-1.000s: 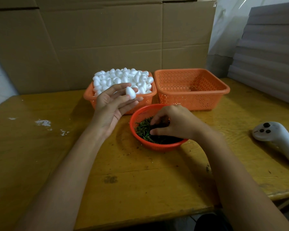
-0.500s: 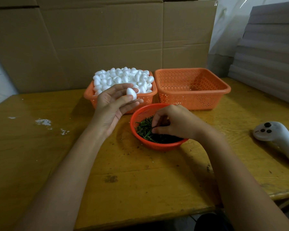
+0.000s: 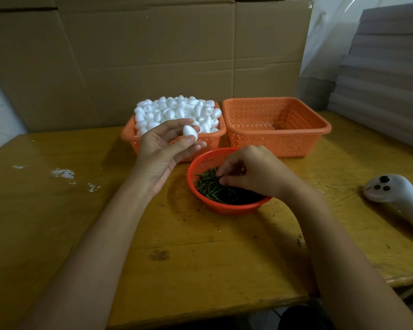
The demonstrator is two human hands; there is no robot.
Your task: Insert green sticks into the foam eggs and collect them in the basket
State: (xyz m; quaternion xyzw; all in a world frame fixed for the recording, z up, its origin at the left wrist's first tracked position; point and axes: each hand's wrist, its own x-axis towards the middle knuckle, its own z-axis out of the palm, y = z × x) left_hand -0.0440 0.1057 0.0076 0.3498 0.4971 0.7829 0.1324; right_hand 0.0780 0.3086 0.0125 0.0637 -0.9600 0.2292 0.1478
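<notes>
Nearest the body, bare yellow-brown wooden table point(image 3: 200, 258), both forearms reaching forward over it.

Right hand point(image 3: 253, 172): knuckles up, fingers curled down into round red perforated plastic bowl point(image 3: 227, 208). Thumb and forefinger tips closed together on the heap of thin green sticks point(image 3: 212, 186). Whether a single stick has come free of the heap, cannot tell. Sticks lie jumbled, most of them flat, spreading left and toward the body from those fingertips.

Left hand point(image 3: 162, 153): raised, palm turned toward the right hand. Small white foam egg point(image 3: 190, 132) pinched between thumb tip and upper fingertips; lower fingers long and loose beneath it, holding nothing.

Key relation: the egg sits up-left of the right fingertips and beyond the bowl's far rim, near but apart. Its long axis is tilted, upper-left to lower-right in view. Which end is blunt is hard to tell. Judgement: right hand is the nearer to the sticks, so the stick travels to the egg, and it would need lining up with that tilted axis.

Just behind the left fingers: square orange perforated basket point(image 3: 134, 136) heaped with more white eggs point(image 3: 177, 108). Beyond the right knuckles: matching orange basket point(image 3: 315, 136), no eggs visible inside. Judgement: collecting not yet begun.

Well right of the right hand: white handheld controller point(image 3: 396, 198). Farthest: brown cardboard sheets point(image 3: 153, 55).
</notes>
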